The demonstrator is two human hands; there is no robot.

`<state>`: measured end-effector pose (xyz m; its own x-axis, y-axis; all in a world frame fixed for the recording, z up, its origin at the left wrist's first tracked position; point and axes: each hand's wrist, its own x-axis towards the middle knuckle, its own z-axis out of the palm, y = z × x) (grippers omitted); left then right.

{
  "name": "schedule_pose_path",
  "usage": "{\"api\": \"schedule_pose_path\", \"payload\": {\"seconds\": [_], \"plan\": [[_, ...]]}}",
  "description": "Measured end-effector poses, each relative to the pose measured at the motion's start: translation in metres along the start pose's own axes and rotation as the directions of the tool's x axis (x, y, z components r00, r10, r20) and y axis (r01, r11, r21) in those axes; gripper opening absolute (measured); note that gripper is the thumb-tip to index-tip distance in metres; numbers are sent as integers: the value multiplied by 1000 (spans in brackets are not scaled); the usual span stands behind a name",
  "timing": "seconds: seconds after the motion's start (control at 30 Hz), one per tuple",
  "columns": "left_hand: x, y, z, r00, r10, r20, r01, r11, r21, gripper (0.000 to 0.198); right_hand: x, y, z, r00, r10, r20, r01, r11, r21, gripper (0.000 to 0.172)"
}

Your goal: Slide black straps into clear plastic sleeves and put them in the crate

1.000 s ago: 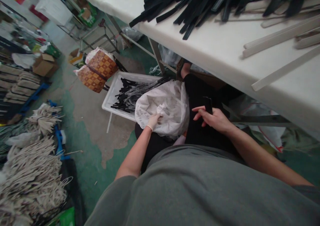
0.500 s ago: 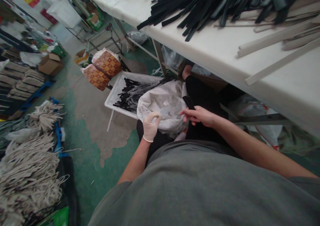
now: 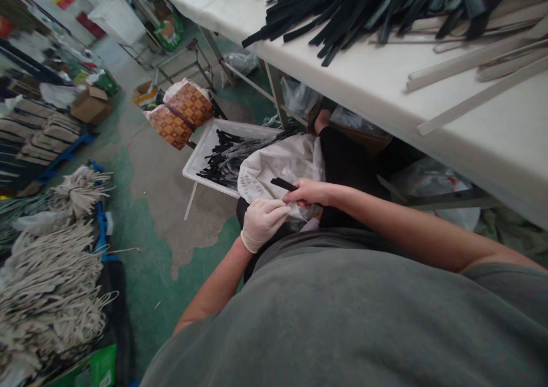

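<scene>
On my lap lies a white cloth sack (image 3: 266,167) with dark lettering, its mouth open and pale translucent pieces inside. My left hand (image 3: 263,222), in a white glove, is closed at the near rim of the sack; what its fingertips pinch is too small to make out. Against those fingertips rests my bare right hand (image 3: 311,193), closed on a black strap (image 3: 283,184) whose end sticks out to the left over the sack. Just beyond the sack, a white plastic tray (image 3: 190,167) holds many black straps (image 3: 229,153).
A white table (image 3: 368,84) runs along the right, bearing a heap of black straps (image 3: 342,16) and beige straps (image 3: 466,67). A checkered cushioned seat (image 3: 184,116) stands past the tray. Bundles of beige cord (image 3: 51,284) lie at the left.
My right hand has moved left and the strap now points left over the sack. My left hand has turned and come right, so the hands meet.
</scene>
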<state>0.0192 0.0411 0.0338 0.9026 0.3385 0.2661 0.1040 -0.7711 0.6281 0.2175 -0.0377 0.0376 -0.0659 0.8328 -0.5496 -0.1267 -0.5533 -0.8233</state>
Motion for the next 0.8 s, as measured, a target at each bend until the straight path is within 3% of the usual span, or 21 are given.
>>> {"api": "schedule_pose_path", "payload": {"seconds": [0.07, 0.13, 0.2, 0.27, 0.37, 0.5, 0.7, 0.8], "plan": [[-5, -4, 10, 964, -251, -84, 228, 949, -220, 26, -1, -8, 0, 992, -92, -84, 89, 995, -39, 22], [-4, -7, 22, 869, -493, -44, 400, 752, -524, 44, -1, -16, 0, 977, -159, -141, 146, 984, -99, 17], [3, -7, 34, 797, -598, 91, 455, 495, -740, 53, 0, -22, 0, 965, -187, -184, 155, 972, -178, 17], [11, -3, 42, 779, -600, 179, 453, 344, -822, 50, 2, -27, 1, 952, -201, -229, 137, 954, -265, 16], [18, 5, 47, 761, -607, 227, 483, 297, -824, 37, 5, -33, 0, 930, -233, -285, 117, 921, -372, 17], [14, 9, 43, 685, -656, 318, 583, 231, -779, 35, 5, -39, -5, 906, -262, -333, 111, 905, -410, 19], [9, 8, 41, 710, -507, 489, 659, 231, -716, 30, 8, -45, 6, 927, -261, -267, 123, 889, -441, 18], [11, 5, 37, 700, -476, 532, 675, 196, -712, 28, 13, -41, 10, 934, -240, -265, 140, 927, -347, 15]]}}
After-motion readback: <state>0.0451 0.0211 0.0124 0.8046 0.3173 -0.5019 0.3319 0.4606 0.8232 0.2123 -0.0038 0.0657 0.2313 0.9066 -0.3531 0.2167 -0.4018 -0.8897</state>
